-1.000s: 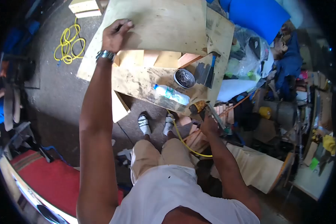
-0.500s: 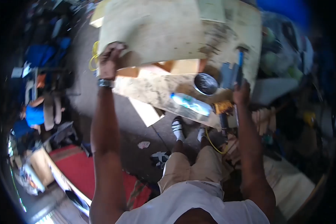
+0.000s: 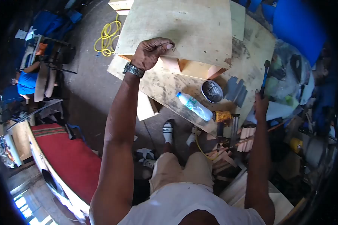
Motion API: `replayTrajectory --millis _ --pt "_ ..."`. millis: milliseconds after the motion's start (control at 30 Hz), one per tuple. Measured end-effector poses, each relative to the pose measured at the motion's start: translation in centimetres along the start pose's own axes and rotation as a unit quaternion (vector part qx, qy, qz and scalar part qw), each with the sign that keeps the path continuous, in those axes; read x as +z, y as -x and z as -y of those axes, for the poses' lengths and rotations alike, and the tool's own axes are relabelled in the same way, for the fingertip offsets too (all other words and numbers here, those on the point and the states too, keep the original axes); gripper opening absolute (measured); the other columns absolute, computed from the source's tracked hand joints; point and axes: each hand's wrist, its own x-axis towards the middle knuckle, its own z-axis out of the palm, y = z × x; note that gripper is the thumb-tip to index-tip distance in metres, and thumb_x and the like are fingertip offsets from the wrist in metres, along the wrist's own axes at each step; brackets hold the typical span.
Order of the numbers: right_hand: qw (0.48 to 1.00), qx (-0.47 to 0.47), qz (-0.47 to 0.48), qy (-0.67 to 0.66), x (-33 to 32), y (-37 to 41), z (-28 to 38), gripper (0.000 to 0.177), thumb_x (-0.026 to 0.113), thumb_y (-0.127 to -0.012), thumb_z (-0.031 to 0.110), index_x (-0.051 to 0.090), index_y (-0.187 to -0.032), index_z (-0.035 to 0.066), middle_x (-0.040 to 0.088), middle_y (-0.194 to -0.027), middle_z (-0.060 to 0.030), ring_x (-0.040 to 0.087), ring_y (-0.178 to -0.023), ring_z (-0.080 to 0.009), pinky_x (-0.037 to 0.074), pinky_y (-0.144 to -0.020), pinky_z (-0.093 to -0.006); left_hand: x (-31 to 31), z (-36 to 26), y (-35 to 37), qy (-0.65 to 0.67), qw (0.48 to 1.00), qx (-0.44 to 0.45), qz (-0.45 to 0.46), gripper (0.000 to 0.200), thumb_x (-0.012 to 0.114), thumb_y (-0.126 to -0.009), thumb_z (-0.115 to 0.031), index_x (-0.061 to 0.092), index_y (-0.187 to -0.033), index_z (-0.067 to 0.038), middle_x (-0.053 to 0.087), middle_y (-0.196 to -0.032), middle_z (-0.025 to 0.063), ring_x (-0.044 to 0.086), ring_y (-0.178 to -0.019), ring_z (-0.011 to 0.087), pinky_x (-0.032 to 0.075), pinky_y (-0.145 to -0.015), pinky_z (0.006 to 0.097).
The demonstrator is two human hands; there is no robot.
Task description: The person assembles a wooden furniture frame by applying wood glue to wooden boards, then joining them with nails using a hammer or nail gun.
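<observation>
My left hand [image 3: 151, 52], with a metal watch on its wrist, is closed in a pinch just above the front edge of a plywood panel [image 3: 180, 22]. A thin sliver that looks like a nail [image 3: 173, 49] shows at the thumb tip. The panel lies over a wooden box frame [image 3: 195, 68] with open compartments at its front. Out to the right, my right hand [image 3: 261, 107] is wrapped round a hammer [image 3: 264, 77] with a blue handle, held apart from the panel with its head up.
On the stained worktable [image 3: 154, 84] are a round tin [image 3: 212, 91] of small metal pieces, a water bottle [image 3: 194, 106], grey strips [image 3: 235, 91] and a yellow nail gun [image 3: 222, 116]. A yellow hose [image 3: 108, 35] coils on the floor. At far left sits another person [image 3: 27, 82].
My left hand has moved right along the panel's front edge, into a pinch. The hammer in my right hand has moved right, away from the grey strips. The view has shifted.
</observation>
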Motion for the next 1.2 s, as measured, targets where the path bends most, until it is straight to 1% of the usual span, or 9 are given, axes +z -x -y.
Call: replayTrajectory --millis 100,367,467,567,700,833,1000,1100,1200 --pt "0.987 -0.019 0.053 -0.152 -0.6 11.1 5.3 0.027 0.057 -0.096 0.033 0.056 -0.096 0.005 0.049 -0.066 0.0012 0.047 -0.049 -0.0102 0.038 -0.043 -0.0274 0.0 0.5 0.0 -0.007 1.0 0.018 0.0 0.016 0.067 -0.092 -0.014 0.07 -0.103 -0.004 0.072 -0.092 0.0015 0.062 -0.089 0.0088 0.049 -0.086 0.0264" --pt "0.972 -0.16 0.151 -0.086 6.6 25.9 15.1 0.035 0.058 -0.097 0.038 0.057 -0.107 0.005 0.055 -0.066 -0.0002 0.056 -0.061 -0.0085 0.044 -0.053 -0.0266 -0.2 1.8 0.1 -0.115 0.991 0.069 0.014 0.016 0.067 -0.091 -0.017 0.072 -0.101 -0.007 0.072 -0.098 0.0068 0.067 -0.091 0.0157 0.052 -0.084 0.0282" --pt "0.962 -0.198 0.125 0.142 8.9 26.2 18.0 0.035 0.057 -0.097 0.036 0.059 -0.103 0.001 0.059 -0.067 -0.0067 0.059 -0.062 -0.0144 0.047 -0.056 -0.034 -0.7 -0.6 0.8 -0.221 0.972 0.077 0.002 0.02 0.066 -0.09 -0.031 0.072 -0.101 -0.015 0.071 -0.098 0.0069 0.068 -0.091 0.0229 0.053 -0.079 0.0331" --pt "0.944 -0.279 0.058 0.168 9.9 27.6 24.8 0.034 0.057 -0.097 0.033 0.06 -0.099 0.0 0.061 -0.068 -0.0122 0.061 -0.063 -0.0195 0.048 -0.058 -0.0368 -0.8 -1.1 1.0 -0.266 0.959 0.101 0.003 0.019 0.064 -0.091 -0.03 0.071 -0.101 -0.015 0.071 -0.098 0.0048 0.068 -0.089 0.0248 0.053 -0.077 0.0354" --pt "0.959 -0.262 0.047 0.099 10.7 28.9 29.3 0.037 0.058 -0.095 0.034 0.058 -0.097 -0.003 0.063 -0.077 -0.0258 0.064 -0.076 -0.0455 0.049 -0.065 -0.0479 -0.8 -0.7 0.9 -0.278 0.953 0.119 -0.003 0.02 0.062 -0.091 -0.034 0.07 -0.1 -0.018 0.071 -0.098 0.0009 0.067 -0.089 0.0256 0.053 -0.077 0.0368" --pt "0.94 -0.151 0.095 0.292 11.8 27.4 27.3 0.044 0.058 -0.094 0.04 0.057 -0.098 -0.004 0.063 -0.083 -0.0288 0.064 -0.08 -0.0461 0.049 -0.067 -0.048 -1.3 -2.4 1.2 -0.309 0.947 0.091 0.017 0.019 0.061 -0.092 -0.032 0.07 -0.101 -0.018 0.07 -0.099 0.0005 0.066 -0.092 0.0246 0.053 -0.078 0.0362" --pt "0.959 -0.226 0.046 0.164 11.3 29.4 29.5 0.045 0.056 -0.094 0.043 0.057 -0.096 -0.002 0.063 -0.08 -0.0303 0.064 -0.08 -0.0467 0.047 -0.069 -0.0547 -1.0 -0.5 0.9 -0.26 0.958 0.122 -0.001 0.016 0.064 -0.09 -0.029 0.07 -0.099 -0.018 0.07 -0.097 0.0008 0.067 -0.09 0.0246 0.053 -0.078 0.0353" --pt "0.929 -0.142 0.068 0.335 12.6 27.3 26.7 0.042 0.058 -0.094 0.041 0.057 -0.094 0.0 0.062 -0.077 -0.0283 0.065 -0.079 -0.0455 0.047 -0.069 -0.053 -1.1 -1.2 1.0 -0.266 0.959 0.093 0.01 0.015 0.065 -0.089 -0.028 0.07 -0.099 -0.018 0.07 -0.098 0.0007 0.067 -0.089 0.0238 0.053 -0.079 0.0342" --pt "0.951 -0.198 0.078 0.226 10.4 26.5 28.1 0.039 0.059 -0.094 0.04 0.059 -0.094 0.001 0.062 -0.073 -0.0208 0.062 -0.071 -0.0396 0.047 -0.065 -0.0469 -1.1 -0.3 0.4 -0.239 0.964 0.114 0.006 0.013 0.065 -0.088 -0.027 0.069 -0.1 -0.022 0.071 -0.094 0.0013 0.067 -0.087 0.0251 0.053 -0.077 0.0359"
